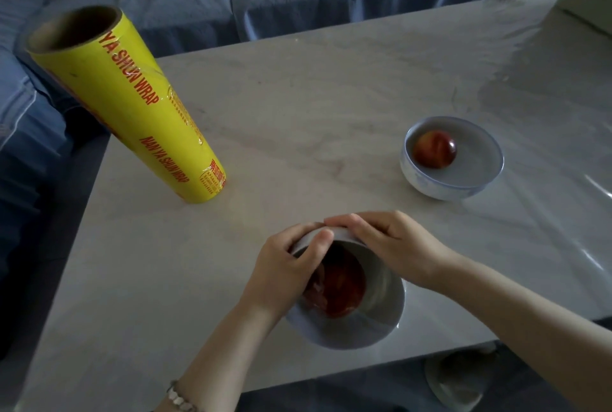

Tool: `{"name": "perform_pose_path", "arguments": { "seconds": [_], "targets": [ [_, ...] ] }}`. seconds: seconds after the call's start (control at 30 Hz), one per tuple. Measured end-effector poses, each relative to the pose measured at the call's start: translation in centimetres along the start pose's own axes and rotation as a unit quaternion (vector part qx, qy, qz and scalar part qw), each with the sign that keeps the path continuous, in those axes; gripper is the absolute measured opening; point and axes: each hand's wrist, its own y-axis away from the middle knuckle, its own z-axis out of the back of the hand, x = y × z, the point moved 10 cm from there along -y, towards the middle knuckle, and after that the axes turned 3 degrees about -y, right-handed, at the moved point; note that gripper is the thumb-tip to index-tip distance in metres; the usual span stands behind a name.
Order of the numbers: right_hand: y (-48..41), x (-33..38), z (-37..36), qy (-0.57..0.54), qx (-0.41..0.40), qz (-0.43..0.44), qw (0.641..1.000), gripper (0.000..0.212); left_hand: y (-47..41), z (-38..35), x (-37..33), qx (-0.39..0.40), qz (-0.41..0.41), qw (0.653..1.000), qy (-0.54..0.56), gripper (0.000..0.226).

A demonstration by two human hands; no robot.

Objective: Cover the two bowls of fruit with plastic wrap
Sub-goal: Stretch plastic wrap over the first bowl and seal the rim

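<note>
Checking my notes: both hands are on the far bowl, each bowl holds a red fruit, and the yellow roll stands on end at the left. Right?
No. The head view shows the left hand and right hand on the near bowl, not the far bowl, which stands untouched. The rest holds.

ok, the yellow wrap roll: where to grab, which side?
Probably mid-body of the wrap roll, fingers round the cylinder, coming from its right, over open table. It stands on end near the table's left edge, so that side is tight; its top is only a thin cardboard rim. The left hand and right hand grip the near bowl.
</note>
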Motion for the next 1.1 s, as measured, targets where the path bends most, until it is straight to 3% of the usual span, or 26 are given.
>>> {"name": "perform_pose_path", "arguments": {
  "seconds": [0.07,0.13,0.17,0.27,0.43,0.57,0.67,0.73,0.93,1.1],
  "targets": [
    [0.2,-1.6,0.7,-0.009,-0.004,-0.038,0.999,0.053,0.0,0.0,0.5,-0.001,0.017,1.0,0.006,0.009],
    [0.6,-3.0,1.2,0.013,-0.001,-0.06,0.998,0.084,-0.1,0.3,0.7,-0.007,0.015,1.0,0.013,0.017],
    [0.8,-3.4,1.4,0.011,-0.001,-0.056,0.998,0.087,-0.1,0.4,0.6,-0.006,0.007,1.0,0.012,0.025],
    [1.6,-2.2,1.5,-0.062,-0.023,-0.015,0.998,0.064,0.1,0.6,0.4,0.015,0.003,1.0,0.02,0.019],
    [2.3,-2.9,-0.1,-0.069,-0.03,-0.01,0.997,0.058,0.2,0.9,0.4,0.005,-0.003,1.0,0.024,0.022],
    [2.6,-3.5,0.4,-0.203,-0.078,-0.026,0.976,0.047,-0.1,1.1,0.5,0.003,0.002,1.0,0.016,0.028],
    [2.6,-4.0,1.2,-0.249,-0.129,-0.036,0.959,0.025,-0.8,2.1,1.0,0.0,0.045,0.999,0.005,0.029],
    [2.3,-3.5,1.2,-0.24,-0.129,-0.04,0.961,0.015,-1.1,2.3,1.2,0.023,0.062,0.998,-0.024,0.029],
    [0.2,-1.4,1.0,-0.123,-0.11,-0.048,0.985,0.012,-0.6,1.8,0.9,0.08,0.07,0.994,-0.01,0.032],
    [-0.4,-0.8,1.3,-0.074,-0.114,-0.051,0.989,0.01,-0.6,1.8,0.8,0.079,0.067,0.994,-0.019,0.031]
  ]
}}
